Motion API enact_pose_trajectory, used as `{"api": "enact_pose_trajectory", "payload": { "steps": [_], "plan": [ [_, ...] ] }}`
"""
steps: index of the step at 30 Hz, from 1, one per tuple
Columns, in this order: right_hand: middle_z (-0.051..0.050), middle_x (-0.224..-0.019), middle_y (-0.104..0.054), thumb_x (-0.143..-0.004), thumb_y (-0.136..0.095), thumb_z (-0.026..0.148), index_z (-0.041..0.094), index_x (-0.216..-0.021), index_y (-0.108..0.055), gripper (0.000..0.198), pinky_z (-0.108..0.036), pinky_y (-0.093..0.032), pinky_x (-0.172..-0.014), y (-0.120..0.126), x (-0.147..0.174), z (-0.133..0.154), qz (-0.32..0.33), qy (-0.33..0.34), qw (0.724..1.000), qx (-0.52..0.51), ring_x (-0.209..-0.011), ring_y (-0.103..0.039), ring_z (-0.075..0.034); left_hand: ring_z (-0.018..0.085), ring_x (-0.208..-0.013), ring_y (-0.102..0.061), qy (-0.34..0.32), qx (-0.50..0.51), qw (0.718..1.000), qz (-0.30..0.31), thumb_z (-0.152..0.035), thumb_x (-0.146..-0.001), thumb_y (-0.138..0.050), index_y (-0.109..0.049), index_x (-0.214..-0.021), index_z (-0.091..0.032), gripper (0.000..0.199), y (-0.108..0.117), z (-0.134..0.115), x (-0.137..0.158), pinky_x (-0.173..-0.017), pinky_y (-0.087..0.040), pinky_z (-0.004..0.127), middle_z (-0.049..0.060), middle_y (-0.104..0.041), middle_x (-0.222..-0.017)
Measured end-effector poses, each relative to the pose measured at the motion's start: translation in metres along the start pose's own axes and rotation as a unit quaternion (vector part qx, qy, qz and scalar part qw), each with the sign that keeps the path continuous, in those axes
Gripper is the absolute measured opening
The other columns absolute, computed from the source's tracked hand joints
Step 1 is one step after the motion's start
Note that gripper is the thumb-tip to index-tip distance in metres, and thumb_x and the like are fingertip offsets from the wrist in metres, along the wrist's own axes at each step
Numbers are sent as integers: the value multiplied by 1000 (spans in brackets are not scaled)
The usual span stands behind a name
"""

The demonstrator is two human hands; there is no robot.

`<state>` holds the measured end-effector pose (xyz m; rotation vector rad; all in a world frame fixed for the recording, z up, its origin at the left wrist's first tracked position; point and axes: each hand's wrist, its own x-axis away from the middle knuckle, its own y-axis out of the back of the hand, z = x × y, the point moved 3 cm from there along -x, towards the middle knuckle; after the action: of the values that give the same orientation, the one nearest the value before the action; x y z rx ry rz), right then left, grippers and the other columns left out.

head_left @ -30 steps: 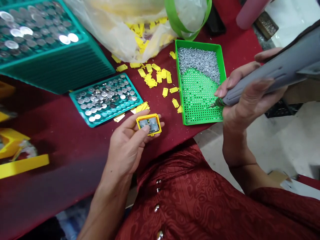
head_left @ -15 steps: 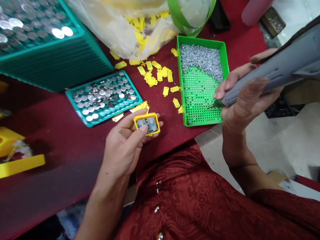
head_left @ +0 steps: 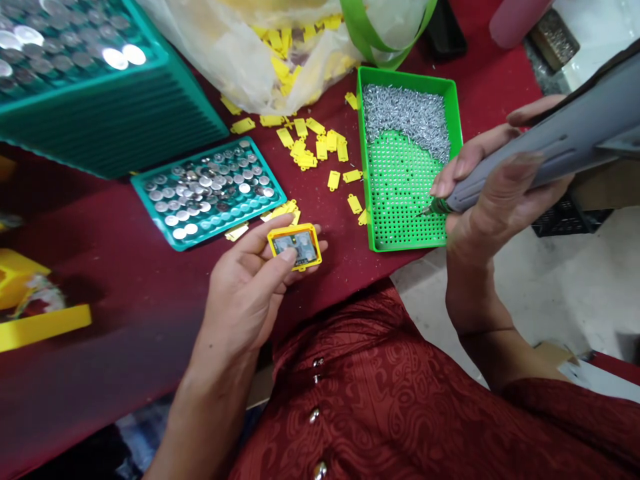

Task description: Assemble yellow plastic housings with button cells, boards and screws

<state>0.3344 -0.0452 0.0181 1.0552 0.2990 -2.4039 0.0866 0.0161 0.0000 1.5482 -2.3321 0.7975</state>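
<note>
Left hand (head_left: 247,287) is closed on a case (head_left: 306,243), right hand (head_left: 481,221) on a driver (head_left: 545,147) over the tray (head_left: 393,207); screws (head_left: 407,113) are apparently sought, careful aim needed.

One left hand (head_left: 245,293), one right hand (head_left: 480,227), one yellow case (head_left: 293,231) and one grey screwdriver (head_left: 565,143) are in view. At right is one green tray (head_left: 400,213), at left one flat teal tray (head_left: 225,219) and one teal stack (head_left: 130,120), at far right one pink cylinder (head_left: 517,20), and near, four silver buttons (head_left: 314,415). Loose yellow tags (head_left: 333,180) exceed a dozen; metal discs (head_left: 205,181) and screws (head_left: 405,113) are too many to count.
</note>
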Motion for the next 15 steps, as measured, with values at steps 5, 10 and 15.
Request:
{"api": "enact_pose_trajectory", "payload": {
  "steps": [5, 10, 15],
  "plan": [
    [7, -72, -46, -99, -61, 77, 30, -118, -50, 52, -28, -28, -41, 2, 0, -1, -27, -2, 999, -17, -41, -35, -7, 22, -91, -86, 20, -4, 1000, -2, -25, -72, -96, -84, -102, -18, 33, 1, 0, 2, -74, -71, 24, 8, -88, -105],
    [7, -72, -45, -102, -60, 73, 29, -119, -49, 48, -27, -28, -45, -1, -1, 3, -33, 8, 998, -48, -43, -35, -7, 21, -90, -86, 30, 17, 999, 0, -25, -71, -98, -84, -99, -19, 32, 3, 0, 4, -73, -69, 20, 7, -88, -100],
    [6, -76, -47, -105, -63, 64, 28, -120, -54, 40, -25, -30, -48, -1, 0, 4, -21, 11, 995, -101, -47, -41, -6, 22, -89, -86, 34, 20, 999, -4, -25, -69, -99, -84, -99, -19, 35, 3, 0, 4, -71, -69, 20, 7, -88, -100]
  ]
}}
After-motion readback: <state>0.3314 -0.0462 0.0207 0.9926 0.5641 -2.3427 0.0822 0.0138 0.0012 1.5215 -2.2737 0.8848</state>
